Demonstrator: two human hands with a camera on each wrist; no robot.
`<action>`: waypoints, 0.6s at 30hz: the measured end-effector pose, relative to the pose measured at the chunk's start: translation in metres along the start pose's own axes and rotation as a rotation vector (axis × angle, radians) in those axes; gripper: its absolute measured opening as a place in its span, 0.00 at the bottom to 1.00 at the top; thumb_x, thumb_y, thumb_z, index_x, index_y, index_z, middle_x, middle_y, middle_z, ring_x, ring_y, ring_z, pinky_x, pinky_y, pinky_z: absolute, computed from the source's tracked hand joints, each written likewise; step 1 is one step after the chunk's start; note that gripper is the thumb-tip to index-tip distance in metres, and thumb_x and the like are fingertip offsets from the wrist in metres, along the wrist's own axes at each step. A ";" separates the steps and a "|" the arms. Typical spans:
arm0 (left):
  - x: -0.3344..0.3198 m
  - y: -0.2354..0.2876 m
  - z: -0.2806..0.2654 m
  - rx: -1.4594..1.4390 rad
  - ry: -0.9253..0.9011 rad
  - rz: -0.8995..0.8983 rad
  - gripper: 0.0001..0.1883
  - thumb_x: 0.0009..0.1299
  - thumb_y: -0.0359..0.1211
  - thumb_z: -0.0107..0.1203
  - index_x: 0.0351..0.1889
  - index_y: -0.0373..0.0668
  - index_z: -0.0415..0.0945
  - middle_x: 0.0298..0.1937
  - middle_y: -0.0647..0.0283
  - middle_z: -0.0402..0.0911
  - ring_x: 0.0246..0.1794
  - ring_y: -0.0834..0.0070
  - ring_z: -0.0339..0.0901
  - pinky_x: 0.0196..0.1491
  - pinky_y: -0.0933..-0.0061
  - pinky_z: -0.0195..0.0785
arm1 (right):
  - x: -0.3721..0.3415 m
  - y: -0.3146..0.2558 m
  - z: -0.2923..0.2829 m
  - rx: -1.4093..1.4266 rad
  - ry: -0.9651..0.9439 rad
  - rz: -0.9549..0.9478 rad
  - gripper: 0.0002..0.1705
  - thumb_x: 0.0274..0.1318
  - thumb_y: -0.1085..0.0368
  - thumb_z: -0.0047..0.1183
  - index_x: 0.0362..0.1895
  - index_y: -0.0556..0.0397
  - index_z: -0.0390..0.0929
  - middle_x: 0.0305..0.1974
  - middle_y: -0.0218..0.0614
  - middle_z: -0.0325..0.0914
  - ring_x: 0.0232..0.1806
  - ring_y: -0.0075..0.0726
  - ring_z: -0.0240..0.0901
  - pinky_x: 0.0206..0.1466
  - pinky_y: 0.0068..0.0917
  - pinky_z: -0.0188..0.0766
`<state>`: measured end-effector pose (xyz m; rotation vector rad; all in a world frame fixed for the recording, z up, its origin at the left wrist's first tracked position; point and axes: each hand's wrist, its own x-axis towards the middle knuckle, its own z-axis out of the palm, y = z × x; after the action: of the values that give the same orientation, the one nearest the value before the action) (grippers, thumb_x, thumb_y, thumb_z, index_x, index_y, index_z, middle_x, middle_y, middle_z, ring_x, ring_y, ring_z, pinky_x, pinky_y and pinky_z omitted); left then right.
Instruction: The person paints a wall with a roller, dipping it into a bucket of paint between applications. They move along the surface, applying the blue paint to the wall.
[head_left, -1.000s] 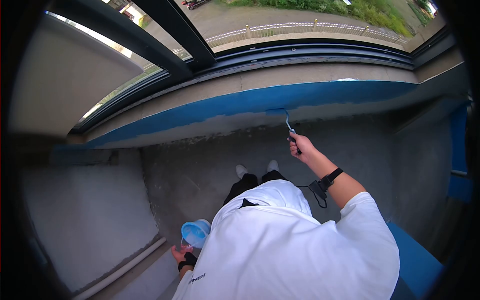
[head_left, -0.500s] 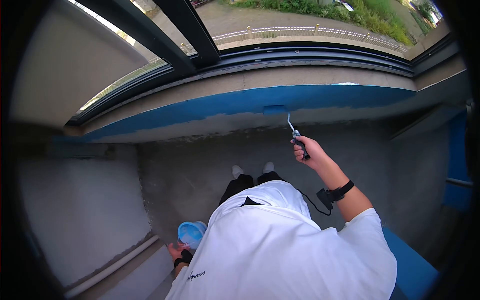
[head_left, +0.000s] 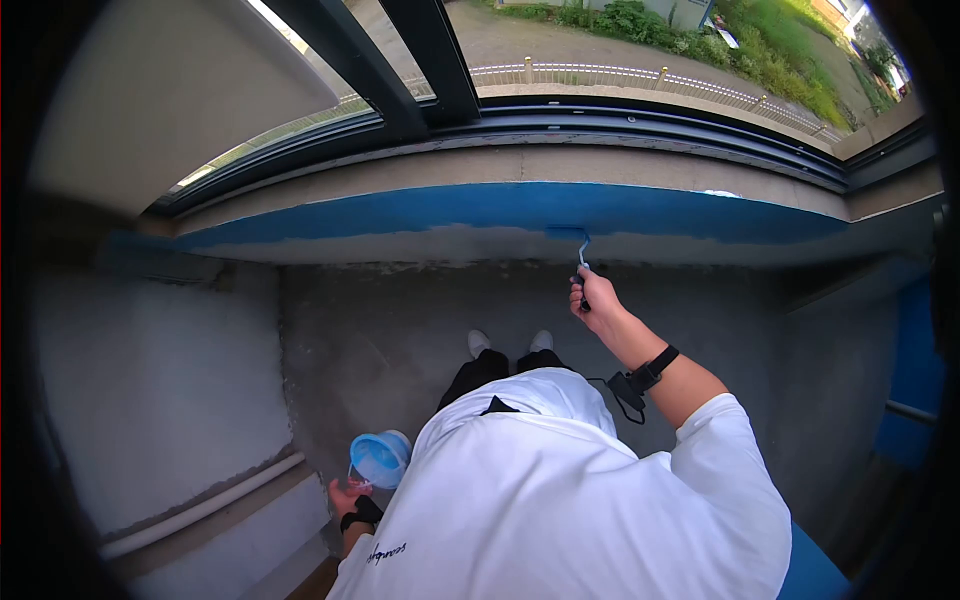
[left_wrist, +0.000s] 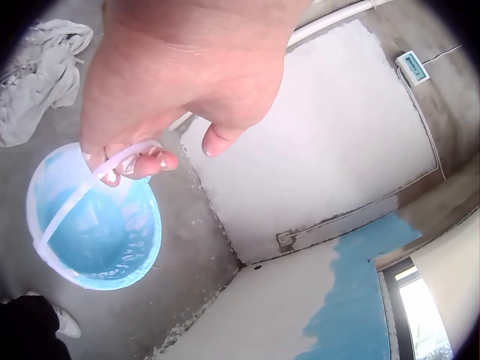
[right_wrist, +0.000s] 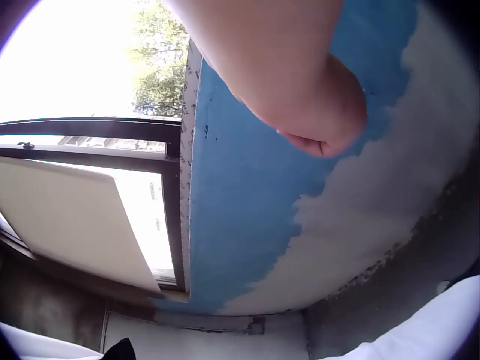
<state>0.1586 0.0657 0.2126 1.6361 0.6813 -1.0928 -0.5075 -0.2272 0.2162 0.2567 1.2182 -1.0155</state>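
Note:
My right hand (head_left: 597, 298) grips the dark handle of a paint roller (head_left: 584, 250). The roller's blue head lies against the low wall (head_left: 400, 243), along the lower border of the blue paint. In the right wrist view the fist (right_wrist: 330, 112) shows in front of that wall, and the roller is hidden behind it. Down at my left side, my left hand (left_wrist: 187, 82) has its fingers hooked under the pale handle (left_wrist: 71, 202) of a small bucket (left_wrist: 154, 251). Blue paint coats the bucket's inside, and white smears mark the fingertips.
A window sill (head_left: 480, 165) runs above the painted wall, under a dark window frame (head_left: 640, 122). To the left a pale pipe (head_left: 200, 507) runs along the foot of a wall. Crumpled cloth (left_wrist: 41, 82) lies on the grey floor (left_wrist: 187, 240) beyond the bucket.
My right hand has shifted slightly, while the roller stays near the lower border of the blue paint. The head view has tilted and turned a little. My left hand keeps hold of the bucket.

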 end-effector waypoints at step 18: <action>0.039 0.033 -0.004 0.075 0.004 -0.083 0.20 0.55 0.54 0.51 0.26 0.47 0.67 0.20 0.71 0.67 0.22 0.74 0.65 0.33 0.66 0.62 | -0.094 0.015 -0.004 -0.183 -0.097 -0.097 0.12 0.66 0.57 0.39 0.38 0.52 0.65 0.18 0.24 0.58 0.15 0.19 0.54 0.18 0.19 0.50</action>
<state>0.2045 0.0558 0.1920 1.6867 0.7242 -1.1868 -0.4976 -0.1686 0.2905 0.0054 1.2354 -0.9806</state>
